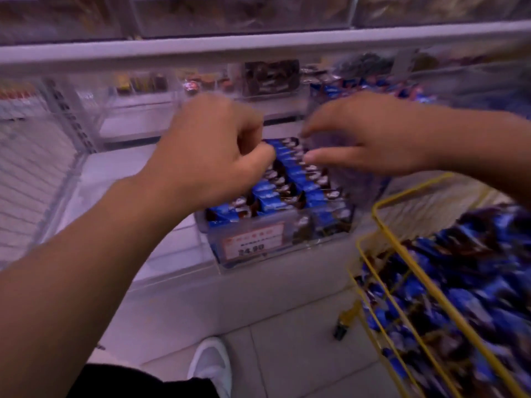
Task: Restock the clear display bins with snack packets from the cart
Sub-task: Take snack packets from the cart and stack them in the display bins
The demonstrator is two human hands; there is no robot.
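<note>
A clear display bin (pixel 275 248) with a price label reading 24.90 stands on the low shelf, filled with rows of blue snack packets (pixel 290 179). My left hand (pixel 209 156) hovers over the bin's left side with fingers curled onto the packets at the back. My right hand (pixel 365 139) is over the bin's right rear, fingers stretched leftward and touching the packets. The frame is motion-blurred, so whether either hand pinches a packet is unclear. A yellow wire cart (pixel 408 271) at the lower right holds several more blue packets (pixel 465 288).
More clear bins (pixel 270 79) with dark and blue packets sit behind on the shelf, under a white shelf rail (pixel 258 50). An empty clear compartment (pixel 120 168) lies to the left. My white shoe (pixel 211 366) is on the tiled floor below.
</note>
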